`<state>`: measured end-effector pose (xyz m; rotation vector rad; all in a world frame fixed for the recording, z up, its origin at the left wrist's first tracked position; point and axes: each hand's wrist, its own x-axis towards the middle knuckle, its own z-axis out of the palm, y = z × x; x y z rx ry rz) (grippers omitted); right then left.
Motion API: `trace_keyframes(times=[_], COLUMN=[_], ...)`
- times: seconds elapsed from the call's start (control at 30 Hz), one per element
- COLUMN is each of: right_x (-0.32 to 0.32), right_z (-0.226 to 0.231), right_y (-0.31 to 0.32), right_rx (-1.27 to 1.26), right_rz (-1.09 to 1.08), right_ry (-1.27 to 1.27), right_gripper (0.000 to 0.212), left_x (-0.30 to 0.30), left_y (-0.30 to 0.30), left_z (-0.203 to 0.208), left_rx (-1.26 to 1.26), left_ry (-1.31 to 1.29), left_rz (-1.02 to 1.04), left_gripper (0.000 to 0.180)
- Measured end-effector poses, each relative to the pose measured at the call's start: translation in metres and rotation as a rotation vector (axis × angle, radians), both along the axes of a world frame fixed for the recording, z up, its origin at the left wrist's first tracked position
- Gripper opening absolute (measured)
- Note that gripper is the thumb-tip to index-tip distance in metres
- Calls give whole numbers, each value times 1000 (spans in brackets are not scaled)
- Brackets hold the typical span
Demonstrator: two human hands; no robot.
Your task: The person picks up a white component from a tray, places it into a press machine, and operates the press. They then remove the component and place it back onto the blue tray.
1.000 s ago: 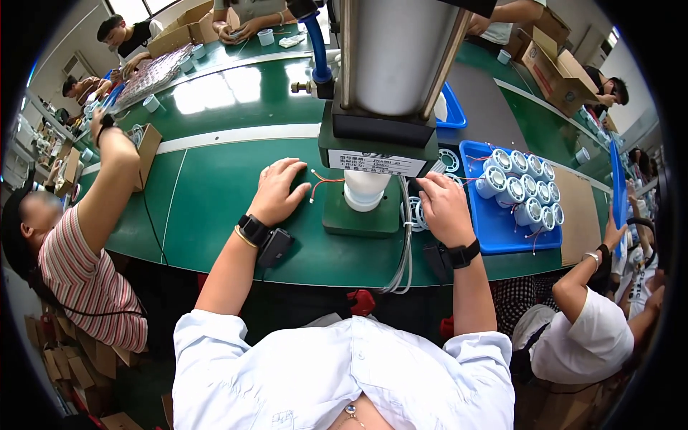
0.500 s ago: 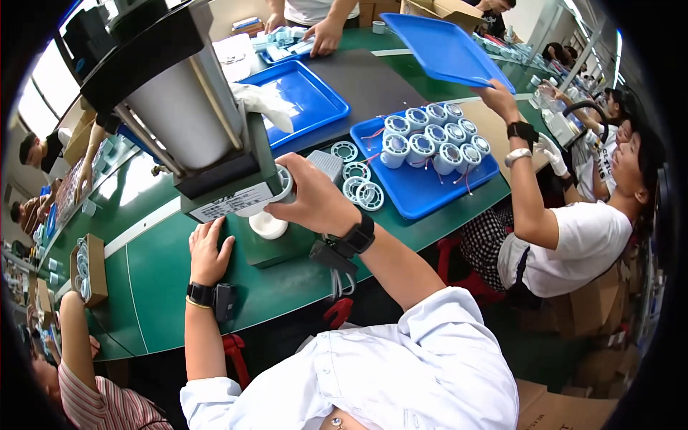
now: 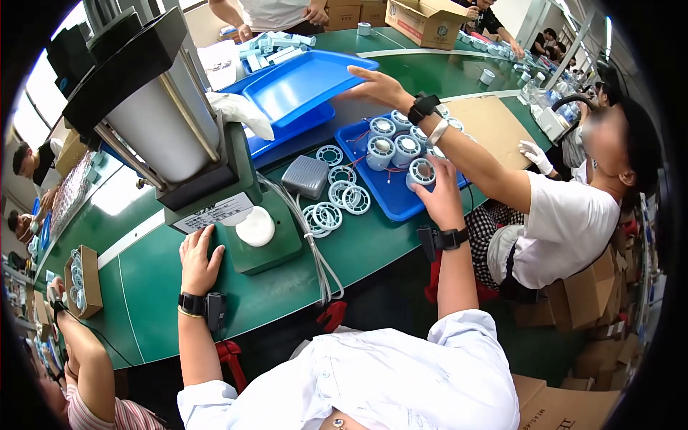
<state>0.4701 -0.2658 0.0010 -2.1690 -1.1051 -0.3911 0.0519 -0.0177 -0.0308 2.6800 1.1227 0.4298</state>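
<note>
My right hand (image 3: 443,195) grips a light-blue cylindrical housing (image 3: 421,172) with a slotted ring top, at the near edge of a blue tray (image 3: 401,208). Similar housings (image 3: 382,152) with thin wires stand in that tray, some hidden behind a co-worker's arm. With fingers stretched out, my left hand (image 3: 201,259) rests on the green table beside the base of a bench press (image 3: 269,251). A round white pad (image 3: 255,226) sits on that base, below the press head. Nothing shows in the left hand.
Loose slotted rings (image 3: 342,193) lie by a grey foot pedal (image 3: 307,177) and its bundled cable (image 3: 315,251). The co-worker on the right reaches across with a blue tray (image 3: 308,80) above another blue tray (image 3: 290,136). An open carton (image 3: 430,25) stands at the far side.
My right hand has moved from the press to the tray of housings, now gripping one there. My left hand stays put. The co-worker's raised tray has moved left and down over another tray.
</note>
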Motion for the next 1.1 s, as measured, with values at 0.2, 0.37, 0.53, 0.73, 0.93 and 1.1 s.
trace_keyframes(times=[0.2, 0.37, 0.53, 0.73, 0.93, 1.1], right_x=[-33, -82, -55, -28, 25, 37], right_z=[11, 39, 46, 53, 34, 14], right_y=[5, 59, 146, 235, 269, 292], right_rx=[110, 25, -14, -391, -468, -441], right_rz=[70, 663, 725, 481, 129, -28], right_ry=[57, 482, 275, 361, 279, 287], right_gripper=[47, 32, 34, 50, 40, 28], left_x=[-1, -5, 1, -12, -3, -2], left_y=[0, 4, -1, 9, 6, 8], left_z=[2, -3, 2, -13, -3, -8], left_rx=[-26, -71, -9, 38, -50, -3], left_ry=[1, -79, -40, -72, -52, -65], left_rz=[-13, 17, -1, -54, -50, -48], left_gripper=[47, 45, 46, 48, 50, 48])
